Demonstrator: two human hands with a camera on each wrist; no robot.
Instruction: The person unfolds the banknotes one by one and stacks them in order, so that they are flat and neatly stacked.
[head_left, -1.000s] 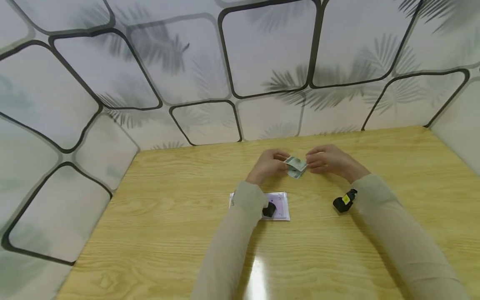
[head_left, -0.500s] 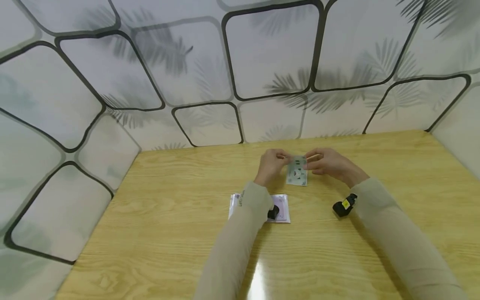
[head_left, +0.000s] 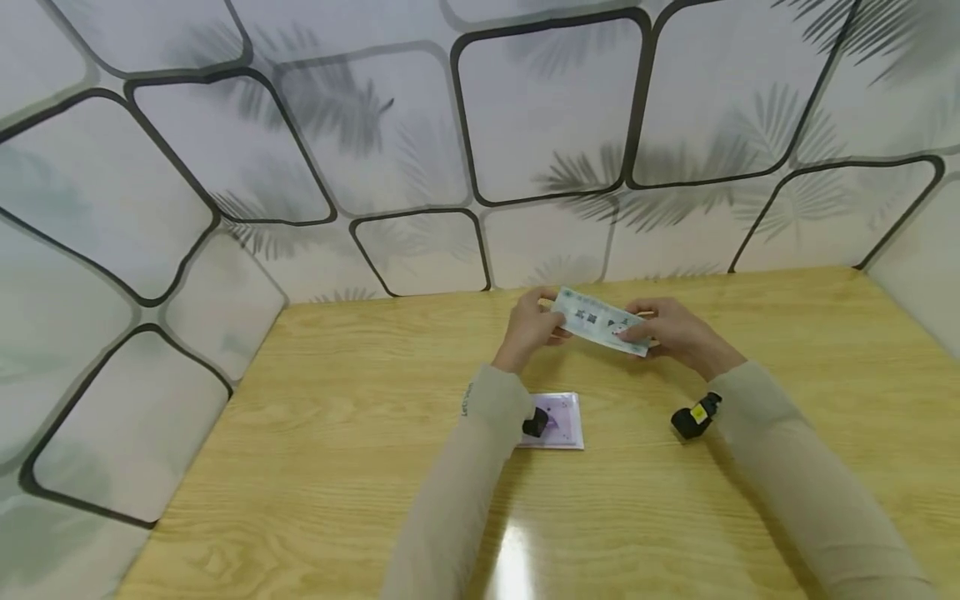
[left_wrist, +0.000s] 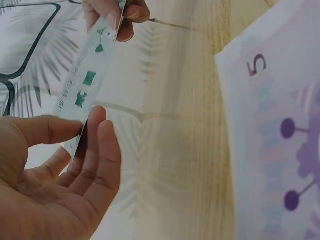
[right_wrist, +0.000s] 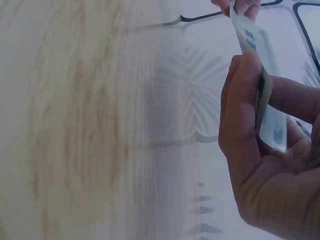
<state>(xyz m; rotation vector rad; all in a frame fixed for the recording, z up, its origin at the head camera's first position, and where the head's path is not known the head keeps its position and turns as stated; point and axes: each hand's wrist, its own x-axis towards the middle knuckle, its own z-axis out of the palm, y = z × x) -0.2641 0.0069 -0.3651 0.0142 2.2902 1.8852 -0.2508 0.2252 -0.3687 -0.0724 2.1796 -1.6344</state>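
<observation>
Over the table's far half, a pale green, banknote-like paper slip (head_left: 588, 315) is stretched between both hands. Its face carries dark green pictures and small characters. My left hand (head_left: 528, 329) pinches the left end between thumb and fingers. The right hand (head_left: 673, 333) holds the other end, thumb on top and fingers beneath. Seen from the right wrist, the slip (right_wrist: 274, 125) looks folded, with its layers slightly apart. Below the left wrist lies a flat purple packet (head_left: 567, 421), partly hidden by the sleeve; in the left wrist view this packet (left_wrist: 270, 100) shows a printed 5.
The wooden table (head_left: 337, 400) meets a patterned wall (head_left: 555, 108) at its back edge. Black wrist cameras hang under both cuffs: the left camera (head_left: 536, 422) above the purple packet, the right camera (head_left: 694, 417) over bare wood.
The slip has turned from a narrow, folded, upright view to a long strip sloping down to the right. The hands have moved apart, the right thumb now lying on its face.
</observation>
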